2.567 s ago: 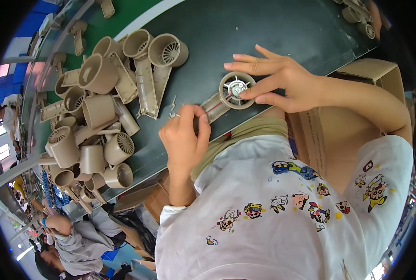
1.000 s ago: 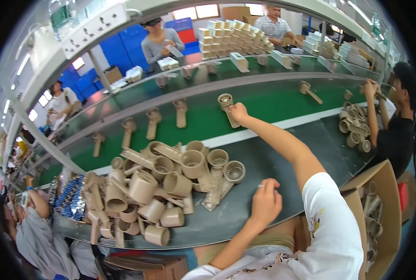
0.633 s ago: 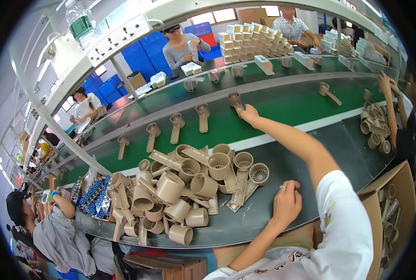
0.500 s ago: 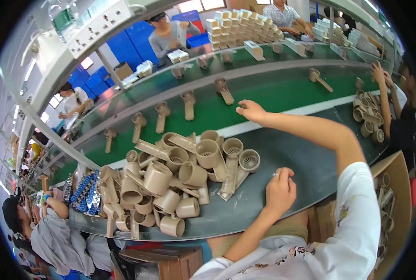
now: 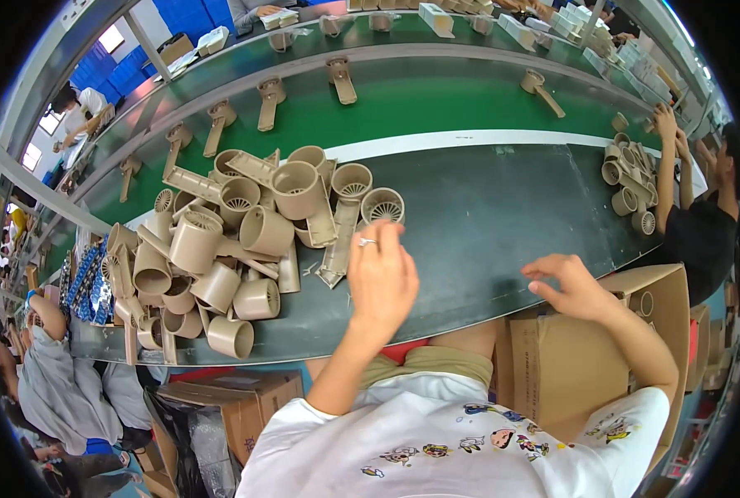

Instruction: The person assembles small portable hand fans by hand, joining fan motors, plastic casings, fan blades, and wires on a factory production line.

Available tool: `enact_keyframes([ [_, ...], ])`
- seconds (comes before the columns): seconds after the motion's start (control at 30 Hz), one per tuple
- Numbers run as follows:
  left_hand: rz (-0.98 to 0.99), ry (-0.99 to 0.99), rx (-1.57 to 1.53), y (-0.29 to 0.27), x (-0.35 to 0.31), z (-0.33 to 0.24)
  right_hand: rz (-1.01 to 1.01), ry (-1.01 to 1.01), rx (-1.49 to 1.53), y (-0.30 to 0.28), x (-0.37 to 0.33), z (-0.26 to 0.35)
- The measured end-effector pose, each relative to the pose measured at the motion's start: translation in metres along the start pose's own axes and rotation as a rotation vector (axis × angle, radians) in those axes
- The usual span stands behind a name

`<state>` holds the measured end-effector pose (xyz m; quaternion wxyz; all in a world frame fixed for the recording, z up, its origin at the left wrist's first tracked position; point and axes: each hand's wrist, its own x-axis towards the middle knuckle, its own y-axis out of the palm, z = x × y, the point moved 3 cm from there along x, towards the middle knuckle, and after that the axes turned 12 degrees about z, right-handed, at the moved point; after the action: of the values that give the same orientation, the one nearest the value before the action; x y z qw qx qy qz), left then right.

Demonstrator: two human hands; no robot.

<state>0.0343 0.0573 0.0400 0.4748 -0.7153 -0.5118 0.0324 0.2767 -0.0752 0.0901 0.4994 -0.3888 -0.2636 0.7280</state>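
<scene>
My left hand (image 5: 384,280), with a ring on one finger, is at the right end of a heap of beige plastic cup-shaped parts (image 5: 197,242). Its fingers are bent at the near rim of the rightmost cup-shaped part (image 5: 383,202), which has a slotted bottom; the fingertips and most of this part's arm are hidden. Closer to the table's front edge, my right hand (image 5: 571,286) hovers with nothing in it, thumb and fingers apart. Several matching parts, one of them a cup-shaped part (image 5: 342,80) with its arm toward me, lie spaced out along the green belt (image 5: 445,104).
A white strip (image 5: 461,137) divides the belt from my dark tabletop (image 5: 469,216). To my right stands a cardboard box (image 5: 586,365) with more beige parts. Beyond it a co-worker's hands (image 5: 667,120) are raised above another heap (image 5: 631,170). Blue-patterned packs (image 5: 88,282) lie at far left.
My right hand has drawn back from the belt toward me. My left hand has moved left and forward to the rightmost cup-shaped part. The view has tilted down.
</scene>
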Motion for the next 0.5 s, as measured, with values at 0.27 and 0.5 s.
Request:
enact_keyframes([
  [0.27, 0.070, -0.054, 0.298, 0.008, -0.011, 0.009, 0.041, -0.197, -0.386, -0.004, -0.015, 0.006],
  [0.5, 0.206, -0.128, 0.479, 0.013, 0.005, 0.009, 0.105, -0.179, -0.410, -0.007, -0.017, 0.000],
])
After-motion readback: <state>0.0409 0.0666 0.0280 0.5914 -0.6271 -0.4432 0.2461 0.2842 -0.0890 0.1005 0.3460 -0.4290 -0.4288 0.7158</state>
